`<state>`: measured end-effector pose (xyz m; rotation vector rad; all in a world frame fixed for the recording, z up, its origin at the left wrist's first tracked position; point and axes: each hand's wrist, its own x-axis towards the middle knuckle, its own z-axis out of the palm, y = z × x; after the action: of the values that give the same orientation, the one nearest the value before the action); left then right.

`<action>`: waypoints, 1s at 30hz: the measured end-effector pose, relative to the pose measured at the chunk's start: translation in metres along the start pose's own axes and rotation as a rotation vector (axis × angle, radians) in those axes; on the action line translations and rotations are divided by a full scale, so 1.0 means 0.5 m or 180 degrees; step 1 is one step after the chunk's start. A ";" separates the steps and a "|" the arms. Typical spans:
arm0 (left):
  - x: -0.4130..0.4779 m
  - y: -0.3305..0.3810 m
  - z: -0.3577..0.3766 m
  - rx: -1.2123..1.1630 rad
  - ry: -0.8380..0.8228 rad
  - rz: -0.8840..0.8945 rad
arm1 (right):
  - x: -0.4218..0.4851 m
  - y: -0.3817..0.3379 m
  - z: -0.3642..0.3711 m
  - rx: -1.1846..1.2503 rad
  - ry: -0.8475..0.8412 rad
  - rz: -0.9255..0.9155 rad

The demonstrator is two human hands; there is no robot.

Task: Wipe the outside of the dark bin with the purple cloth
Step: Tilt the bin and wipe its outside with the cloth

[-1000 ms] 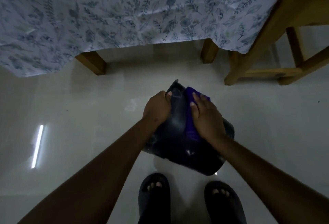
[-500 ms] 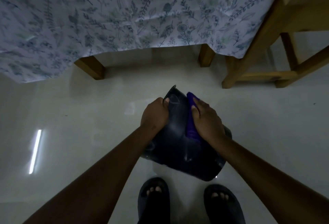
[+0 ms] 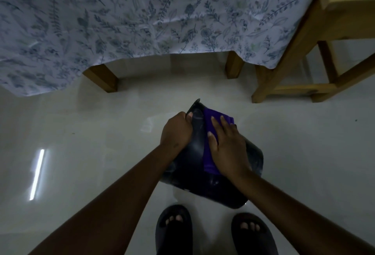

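gripping entry: left hand (image 3: pixel 176 131) clamped on dark bin (image 3: pixel 194 153) far edge, as before. purple cloth (image 3: pixel 209 139) under right hand (image 3: pixel 227 147), palm flat, fingers now spread and pushed farther away; stroke advancing, wiping likely mid-course.

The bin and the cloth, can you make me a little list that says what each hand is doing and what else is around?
bin: dark bin, tipped over on the pale floor
cloth: purple cloth, flat on the bin's side
left hand: left hand grips the bin's edge
right hand: right hand presses the cloth on the bin, fingers spread
feet: dark sandals, just below the bin
behind: flowered tablecloth over wooden legs
right side: wooden chair
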<state>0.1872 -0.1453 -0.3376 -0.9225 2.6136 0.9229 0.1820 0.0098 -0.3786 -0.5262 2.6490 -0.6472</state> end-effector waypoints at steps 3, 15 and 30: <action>0.000 -0.014 0.005 -0.0012 0.0032 0.0003 | -0.082 -0.011 0.019 -0.0393 0.0122 -0.0371; -0.004 -0.005 0.004 0.0175 0.0084 -0.0060 | -0.040 0.001 0.010 -0.0307 0.0021 -0.0264; -0.015 -0.027 -0.006 -0.0579 -0.0079 0.0397 | -0.039 0.031 0.005 -0.0520 0.0318 -0.0267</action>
<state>0.2012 -0.1517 -0.3387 -0.7894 2.6247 1.2125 0.1961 0.0301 -0.3835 -0.6705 2.8026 -0.4949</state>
